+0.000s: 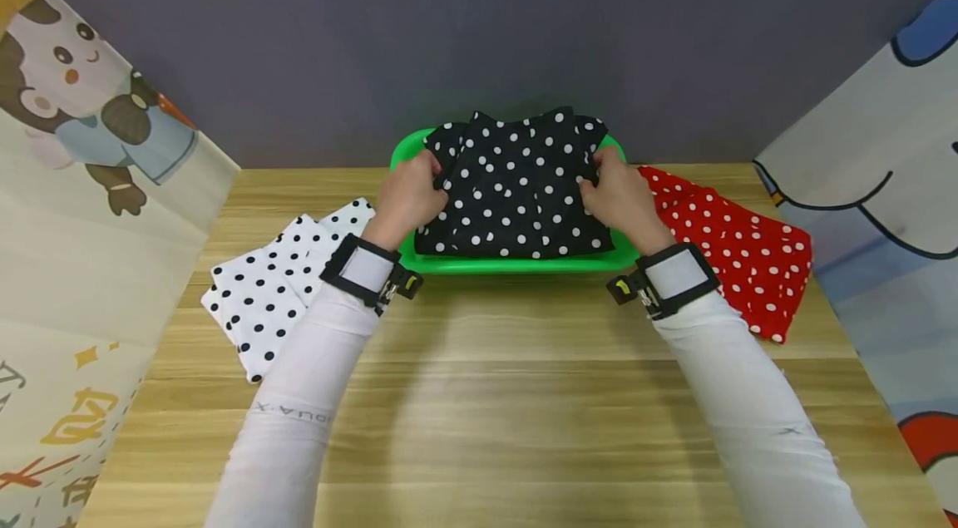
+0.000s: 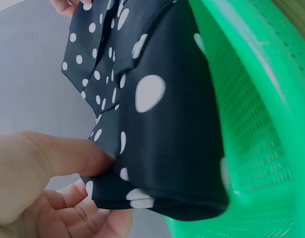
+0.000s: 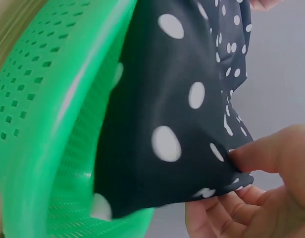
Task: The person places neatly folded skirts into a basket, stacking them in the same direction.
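both hands, left hand (image 1: 410, 197) and right hand (image 1: 618, 197), fingers pinching black dotted cloth (image 1: 516, 187) over green basket (image 1: 509, 264).

Basket (image 1: 516, 265) interior perhaps wholly hidden under black cloth (image 1: 516, 187)

To your left on the wooden table (image 1: 479, 395) lies a white cloth with black dots (image 1: 280, 283); to your right, a red cloth with white dots (image 1: 737, 249). Cartoon-printed panels (image 1: 82, 204) flank the table, and a grey wall (image 1: 479, 21) backs it.
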`<state>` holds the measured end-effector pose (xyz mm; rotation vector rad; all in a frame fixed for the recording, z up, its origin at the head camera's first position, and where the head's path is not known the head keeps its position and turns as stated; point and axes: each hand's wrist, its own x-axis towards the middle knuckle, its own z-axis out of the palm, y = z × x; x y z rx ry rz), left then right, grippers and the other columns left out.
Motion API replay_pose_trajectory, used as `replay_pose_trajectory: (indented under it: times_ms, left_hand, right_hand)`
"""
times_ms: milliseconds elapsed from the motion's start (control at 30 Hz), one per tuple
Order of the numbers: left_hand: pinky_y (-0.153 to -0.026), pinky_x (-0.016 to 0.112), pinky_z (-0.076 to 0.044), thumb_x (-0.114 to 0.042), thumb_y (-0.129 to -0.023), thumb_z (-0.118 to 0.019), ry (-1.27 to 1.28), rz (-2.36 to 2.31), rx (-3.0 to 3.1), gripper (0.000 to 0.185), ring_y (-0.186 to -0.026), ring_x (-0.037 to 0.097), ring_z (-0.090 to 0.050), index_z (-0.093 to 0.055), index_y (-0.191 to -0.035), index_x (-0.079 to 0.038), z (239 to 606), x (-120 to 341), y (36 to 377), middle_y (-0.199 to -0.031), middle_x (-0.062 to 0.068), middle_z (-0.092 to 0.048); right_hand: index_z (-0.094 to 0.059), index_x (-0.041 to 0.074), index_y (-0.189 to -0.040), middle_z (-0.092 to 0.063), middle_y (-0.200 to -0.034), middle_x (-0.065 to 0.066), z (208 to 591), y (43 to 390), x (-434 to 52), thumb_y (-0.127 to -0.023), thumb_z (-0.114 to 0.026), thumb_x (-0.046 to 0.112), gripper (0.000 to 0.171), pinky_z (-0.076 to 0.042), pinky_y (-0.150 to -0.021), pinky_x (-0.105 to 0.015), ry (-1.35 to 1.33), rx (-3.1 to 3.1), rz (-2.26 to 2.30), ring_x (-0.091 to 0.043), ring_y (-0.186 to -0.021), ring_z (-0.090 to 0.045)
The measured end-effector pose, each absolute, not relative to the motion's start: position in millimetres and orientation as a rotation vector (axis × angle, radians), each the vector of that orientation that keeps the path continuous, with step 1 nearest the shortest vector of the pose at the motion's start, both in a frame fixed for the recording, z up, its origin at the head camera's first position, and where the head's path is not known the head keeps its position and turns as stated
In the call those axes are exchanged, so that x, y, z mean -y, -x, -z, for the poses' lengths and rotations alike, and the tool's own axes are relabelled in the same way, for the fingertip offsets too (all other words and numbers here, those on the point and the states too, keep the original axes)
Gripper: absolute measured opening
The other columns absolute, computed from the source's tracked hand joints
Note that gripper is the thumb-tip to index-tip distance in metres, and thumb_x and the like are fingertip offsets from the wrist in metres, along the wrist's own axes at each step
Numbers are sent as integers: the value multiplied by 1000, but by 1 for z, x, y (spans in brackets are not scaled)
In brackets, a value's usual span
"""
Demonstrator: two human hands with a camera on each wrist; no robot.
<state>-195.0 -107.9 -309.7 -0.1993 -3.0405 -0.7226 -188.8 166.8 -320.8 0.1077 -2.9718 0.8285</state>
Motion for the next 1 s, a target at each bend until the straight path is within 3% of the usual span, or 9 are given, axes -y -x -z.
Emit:
replay_pose_trajectory:
  times_ms: [167,300,433,533,667,767,900,1000]
  left_hand:
    - [-62,40,-48,-10,-75,-61,137,624,3134,31,-83,29,-58,-56,-104,-5,313,104,207,-101,13,-61]
    - [-49,30,-38,-7,-72,-59,119,557,3181,11,-66,21,-49,-51,-79,-9,317,101,216,-75,5,-52]
    - [-43,25,-24,-4,-72,-56,109,526,3224,29,-54,16,-31,-32,-60,-14,322,100,224,-58,-2,-28]
    - [-42,25,-27,-5,-75,-57,89,523,3259,31,-53,16,-34,-32,-58,-15,324,98,228,-58,-2,-29]
    - [-47,30,-38,-9,-78,-57,60,516,3303,20,-62,20,-46,-43,-65,-11,325,97,232,-67,4,-44]
    - [-56,34,-45,-11,-80,-57,44,492,3333,6,-74,25,-53,-54,-81,-6,326,95,236,-83,10,-56]
    - [-70,39,-50,-14,-82,-56,40,446,3393,31,-89,29,-56,-57,-110,-1,328,93,240,-109,16,-58]
    - [-74,40,-50,-15,-83,-56,49,425,3437,39,-93,29,-56,-54,-119,0,331,92,242,-116,17,-56]
  right_hand:
    - [-41,-8,-123,-59,-94,-25,323,201,-165,-88,-52,16,44,-43,-50,-36,-117,3057,-751,-31,-65,-55]
    - [-42,-9,-122,-59,-103,-27,325,210,-163,-88,-52,17,45,-48,-62,-43,-121,3141,-696,-35,-77,-57]
    - [-41,-9,-122,-56,-110,-27,327,219,-161,-88,-52,17,45,-48,-74,-46,-149,3235,-680,-36,-88,-56]
    - [-42,-10,-121,-56,-110,-27,328,224,-159,-88,-51,17,44,-47,-78,-46,-185,3287,-666,-36,-91,-54]
    - [-45,-10,-114,-56,-104,-26,329,229,-157,-87,-52,16,38,-45,-76,-45,-224,3329,-612,-36,-89,-54]
    - [-47,-10,-113,-56,-102,-25,330,232,-155,-87,-51,16,37,-45,-72,-44,-218,3363,-567,-35,-86,-54]
    - [-47,-10,-115,-57,-99,-24,332,235,-152,-87,-51,16,39,-45,-66,-38,-182,3414,-529,-32,-79,-54]
    - [-49,-9,-113,-57,-97,-21,334,237,-151,-88,-51,16,35,-47,-60,-34,-147,3464,-550,-28,-74,-55]
